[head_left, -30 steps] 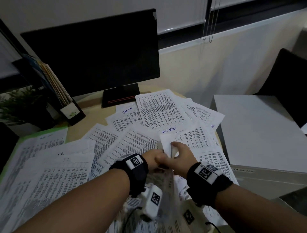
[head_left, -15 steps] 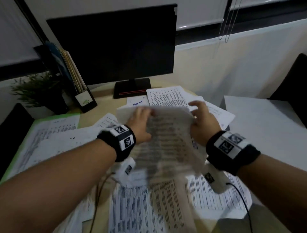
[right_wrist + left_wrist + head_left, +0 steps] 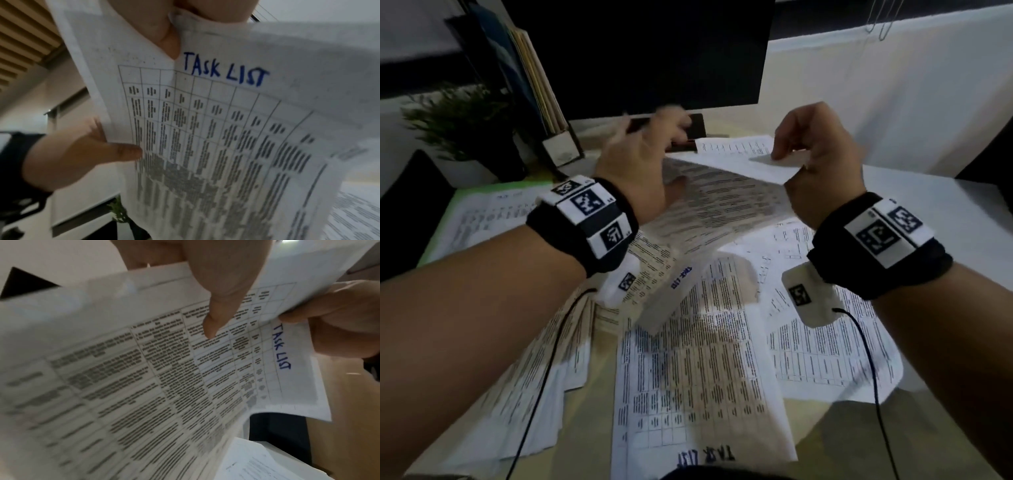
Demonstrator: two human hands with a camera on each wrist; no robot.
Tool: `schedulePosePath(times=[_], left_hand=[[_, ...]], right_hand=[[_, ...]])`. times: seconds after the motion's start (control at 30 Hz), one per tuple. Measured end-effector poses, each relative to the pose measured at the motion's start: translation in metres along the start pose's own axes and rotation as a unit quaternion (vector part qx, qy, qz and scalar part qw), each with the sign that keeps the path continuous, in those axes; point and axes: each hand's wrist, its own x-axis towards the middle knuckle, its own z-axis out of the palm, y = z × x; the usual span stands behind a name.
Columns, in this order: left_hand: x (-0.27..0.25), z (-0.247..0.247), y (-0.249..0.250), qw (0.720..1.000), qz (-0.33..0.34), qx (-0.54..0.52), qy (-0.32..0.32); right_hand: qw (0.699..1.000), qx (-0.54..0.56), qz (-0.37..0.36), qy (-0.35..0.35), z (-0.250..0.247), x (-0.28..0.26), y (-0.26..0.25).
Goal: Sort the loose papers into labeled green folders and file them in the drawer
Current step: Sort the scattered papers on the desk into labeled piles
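I hold one printed sheet [image 3: 722, 202] in the air over the desk, between both hands. It carries a table and "TASK LIST" in blue handwriting [image 3: 224, 73]. My left hand [image 3: 654, 140], blurred in the head view, grips its left edge, thumb on the printed face [image 3: 222, 298]. My right hand [image 3: 787, 150] pinches the top edge near the heading [image 3: 164, 37]. A green folder [image 3: 460, 198] lies open at the left with printed pages in it. Several loose papers [image 3: 702, 377] cover the desk below.
A dark monitor [image 3: 640, 51] stands at the back. A file holder [image 3: 541, 92] with folders and a small plant [image 3: 458, 120] are at the back left. A white cabinet top [image 3: 962, 212] lies to the right.
The sheet has come up off the pile. My hands, close together on the desk a second ago, have spread apart and risen with it.
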Motion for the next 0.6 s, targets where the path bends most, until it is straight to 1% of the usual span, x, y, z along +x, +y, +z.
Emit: schedulePosePath(times=[0.03, 0.07, 0.17, 0.23, 0.3, 0.33, 0.37, 0.43, 0.47, 0.5, 0.53, 0.57, 0.6], left_hand=[[-0.002, 0.0, 0.0, 0.999, -0.015, 0.003, -0.042], [-0.005, 0.0, 0.0, 0.998, -0.014, -0.001, -0.062], [-0.012, 0.001, -0.001, 0.994, -0.018, -0.071, -0.077], [-0.016, -0.002, -0.004, 0.994, -0.031, -0.083, -0.065], [-0.018, -0.006, -0.01, 0.992, -0.058, -0.11, -0.037], [-0.02, -0.01, -0.016, 0.987, -0.089, -0.135, -0.018], [-0.021, -0.014, -0.021, 0.979, -0.136, -0.155, -0.001], [-0.022, -0.019, -0.037, 0.957, -0.235, -0.167, 0.037], [-0.025, -0.019, -0.045, 0.943, -0.273, -0.18, 0.058], [-0.03, -0.018, -0.054, 0.927, -0.311, -0.194, 0.076], [-0.037, -0.014, -0.063, 0.91, -0.355, -0.197, 0.082], [-0.046, -0.007, -0.073, 0.894, -0.396, -0.2, 0.066], [-0.058, 0.002, -0.082, 0.878, -0.431, -0.205, 0.033]], right_hand=[[1.0, 0.023, -0.007, 0.014, -0.001, -0.001, -0.003], [0.999, 0.042, -0.013, 0.027, -0.001, -0.001, -0.007], [0.993, 0.095, -0.019, 0.068, -0.001, -0.001, -0.011], [0.995, 0.065, -0.001, 0.076, 0.001, 0.001, -0.009], [0.993, -0.057, 0.065, 0.077, 0.002, 0.001, 0.005], [0.982, -0.122, 0.121, 0.079, 0.002, 0.0, 0.015], [0.967, -0.16, 0.182, 0.08, 0.002, -0.003, 0.025], [0.938, -0.18, 0.282, 0.083, 0.006, -0.01, 0.041], [0.925, -0.195, 0.319, 0.067, 0.013, -0.015, 0.049], [0.91, -0.228, 0.346, 0.015, 0.021, -0.021, 0.058], [0.886, -0.278, 0.362, -0.077, 0.031, -0.028, 0.063], [0.852, -0.333, 0.36, -0.183, 0.046, -0.037, 0.071], [0.813, -0.376, 0.352, -0.272, 0.06, -0.045, 0.075]])
